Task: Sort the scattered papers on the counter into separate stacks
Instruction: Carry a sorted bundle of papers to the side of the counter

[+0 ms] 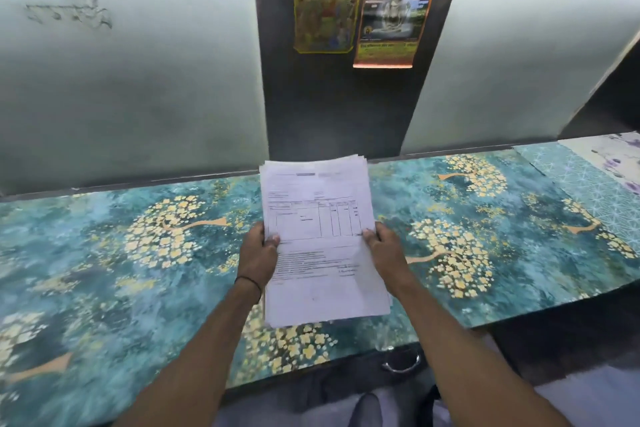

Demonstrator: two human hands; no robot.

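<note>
The stack of papers (322, 236) sits at the centre of the scene, over the middle of the tabletop (138, 253), with its long axis running from 6 o'clock to 12 o'clock. The far short edge points at 12 and leans a touch toward 11. The sheets are slightly fanned at that far edge. The top sheet is a printed form with a ruled table in its upper half and lines of text below, the right way up for the person holding it.

Both hands have hold of the stack at mid-length. The left hand (258, 253) grips the 9 o'clock edge and the right hand (384, 250) the 3 o'clock edge. Each thumb lies on the top sheet, and the fingers curl out of sight beneath. I cannot tell whether the stack touches the tabletop. A thin black wristband (248, 282) circles the left wrist.

The tabletop is covered in a teal print with golden blossom trees. Toward 2 o'clock lie a lattice-patterned sheet (581, 180) and, beyond it, a pale floral sheet (613, 156).

At 12 o'clock a dark panel (311, 107) rises just behind the stack's far edge. It carries a yellow picture (323, 7) and, beside it, an orange-bordered poster (393, 14). Frosted panes stand at 10 o'clock (138, 80) and 2 o'clock (519, 62), and the left one bears a dark scribble (69, 9). At 5 o'clock, under the near edge of the tabletop, a metal handle (401, 364) shows.
</note>
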